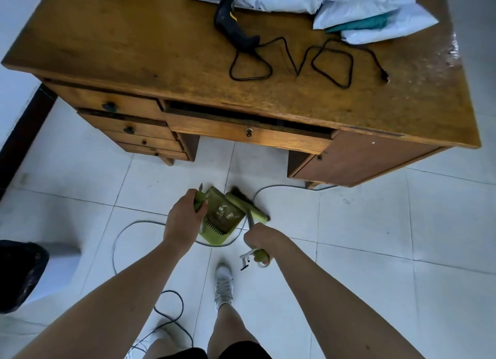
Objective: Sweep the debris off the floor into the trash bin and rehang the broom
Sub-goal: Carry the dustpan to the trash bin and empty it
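A green dustpan (214, 234) stands on the white tiled floor in front of the desk, with pale scraps of debris (224, 214) lying inside it. My left hand (183, 219) grips the green dustpan handle (199, 197) from above. A green broom head (248, 207) with dark bristles rests on the floor at the pan's open mouth. My right hand (259, 238) is closed around the broom handle (259, 255) just below the head. The black-lined trash bin (20, 275) sits at the left edge of the head view.
A wooden desk (134, 50) with drawers fills the top, carrying a black corded tool (228, 15) and white bags (349, 7). A grey cable (126, 230) loops across the floor under the dustpan; a black cable (174, 315) lies near my feet.
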`<state>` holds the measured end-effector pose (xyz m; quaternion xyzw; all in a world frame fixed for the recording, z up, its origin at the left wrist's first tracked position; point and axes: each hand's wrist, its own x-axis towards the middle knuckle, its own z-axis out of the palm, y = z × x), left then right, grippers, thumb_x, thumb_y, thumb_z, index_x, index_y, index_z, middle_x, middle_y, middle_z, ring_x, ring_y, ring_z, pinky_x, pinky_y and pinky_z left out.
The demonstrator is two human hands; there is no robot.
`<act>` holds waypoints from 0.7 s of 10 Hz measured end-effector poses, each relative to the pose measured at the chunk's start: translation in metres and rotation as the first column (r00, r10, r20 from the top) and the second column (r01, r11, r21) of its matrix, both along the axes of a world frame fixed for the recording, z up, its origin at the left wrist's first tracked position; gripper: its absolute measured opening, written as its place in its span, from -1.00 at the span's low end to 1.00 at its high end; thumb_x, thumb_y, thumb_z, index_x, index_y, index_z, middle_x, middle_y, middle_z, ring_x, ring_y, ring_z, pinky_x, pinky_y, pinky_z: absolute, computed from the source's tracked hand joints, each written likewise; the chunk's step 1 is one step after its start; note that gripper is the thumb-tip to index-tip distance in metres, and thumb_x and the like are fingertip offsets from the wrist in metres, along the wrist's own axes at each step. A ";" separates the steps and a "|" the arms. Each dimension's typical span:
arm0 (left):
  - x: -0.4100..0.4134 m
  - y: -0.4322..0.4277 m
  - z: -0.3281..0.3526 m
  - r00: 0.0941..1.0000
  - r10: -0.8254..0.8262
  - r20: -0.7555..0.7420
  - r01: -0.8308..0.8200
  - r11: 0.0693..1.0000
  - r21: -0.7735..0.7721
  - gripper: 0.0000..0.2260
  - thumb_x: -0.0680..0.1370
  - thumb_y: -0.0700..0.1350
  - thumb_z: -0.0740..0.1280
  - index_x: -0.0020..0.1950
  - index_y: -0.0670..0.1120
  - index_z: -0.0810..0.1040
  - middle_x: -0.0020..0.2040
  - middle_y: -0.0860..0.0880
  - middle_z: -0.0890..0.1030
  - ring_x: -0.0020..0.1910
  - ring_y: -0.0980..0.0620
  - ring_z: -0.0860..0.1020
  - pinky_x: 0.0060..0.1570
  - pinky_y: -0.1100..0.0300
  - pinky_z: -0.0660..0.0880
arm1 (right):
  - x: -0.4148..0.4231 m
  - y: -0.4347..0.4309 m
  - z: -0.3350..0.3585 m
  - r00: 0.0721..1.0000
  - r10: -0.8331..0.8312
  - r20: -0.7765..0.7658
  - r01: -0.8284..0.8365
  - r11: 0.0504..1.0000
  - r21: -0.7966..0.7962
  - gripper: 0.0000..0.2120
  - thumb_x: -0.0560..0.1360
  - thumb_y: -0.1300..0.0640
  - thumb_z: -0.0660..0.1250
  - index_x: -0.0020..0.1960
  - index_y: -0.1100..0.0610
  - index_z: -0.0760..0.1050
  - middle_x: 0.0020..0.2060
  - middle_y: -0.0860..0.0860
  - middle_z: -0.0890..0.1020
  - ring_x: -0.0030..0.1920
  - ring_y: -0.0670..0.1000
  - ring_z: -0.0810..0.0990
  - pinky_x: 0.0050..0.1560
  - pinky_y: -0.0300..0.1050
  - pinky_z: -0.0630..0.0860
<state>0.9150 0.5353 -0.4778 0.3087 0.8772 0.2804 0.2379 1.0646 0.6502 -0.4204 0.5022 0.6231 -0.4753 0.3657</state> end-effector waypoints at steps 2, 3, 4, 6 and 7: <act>0.010 -0.027 -0.006 0.999 0.037 0.016 -0.037 0.999 0.017 -0.91 0.57 -0.02 0.29 -0.05 0.00 0.41 -0.28 0.06 0.55 -0.29 0.06 0.53 -0.35 0.14 0.46 | 0.020 -0.017 0.014 0.993 0.090 0.081 -0.096 0.993 0.074 -0.77 0.52 0.26 0.11 -0.31 0.14 0.27 -0.44 0.09 0.41 -0.50 0.02 0.39 -0.50 -0.23 0.32; 0.011 -0.044 -0.007 0.998 0.068 0.017 -0.068 0.997 0.031 -0.91 0.57 -0.03 0.28 -0.04 -0.01 0.41 -0.28 0.05 0.54 -0.29 0.04 0.53 -0.38 0.14 0.43 | 0.031 -0.010 0.040 0.991 0.134 0.026 -0.136 0.984 0.117 -0.72 0.55 0.21 0.16 -0.32 0.07 0.26 -0.36 0.02 0.42 -0.43 -0.01 0.42 -0.46 -0.19 0.38; 0.010 -0.062 -0.008 0.996 0.090 0.006 -0.090 0.995 0.035 -0.92 0.58 -0.03 0.28 -0.04 0.01 0.39 -0.28 0.06 0.53 -0.29 0.03 0.52 -0.42 0.16 0.38 | 0.035 0.001 0.065 0.992 0.127 0.025 -0.129 0.981 0.144 -0.75 0.55 0.19 0.19 -0.30 0.07 0.32 -0.36 0.03 0.49 -0.44 0.00 0.51 -0.45 -0.18 0.49; 0.009 -0.102 0.000 0.990 0.137 0.015 -0.138 0.988 0.075 -0.90 0.57 -0.01 0.27 -0.03 -0.01 0.39 -0.26 0.02 0.54 -0.29 -0.02 0.50 -0.38 0.13 0.37 | 0.032 -0.002 0.139 0.971 0.209 0.119 -0.226 0.962 0.156 -0.85 0.58 0.29 0.08 -0.12 0.30 0.36 -0.42 0.21 0.49 -0.75 0.01 0.40 -0.66 -0.24 0.40; 0.005 -0.128 0.009 0.987 0.159 0.019 -0.160 0.980 0.118 -0.90 0.58 -0.03 0.28 -0.03 -0.02 0.39 -0.25 0.00 0.55 -0.29 -0.04 0.50 -0.35 0.13 0.41 | 0.029 -0.021 0.159 0.990 0.114 0.088 -0.130 0.973 0.191 -0.79 0.61 0.23 0.07 -0.15 0.27 0.36 -0.44 0.16 0.46 -0.67 0.01 0.37 -0.59 -0.26 0.35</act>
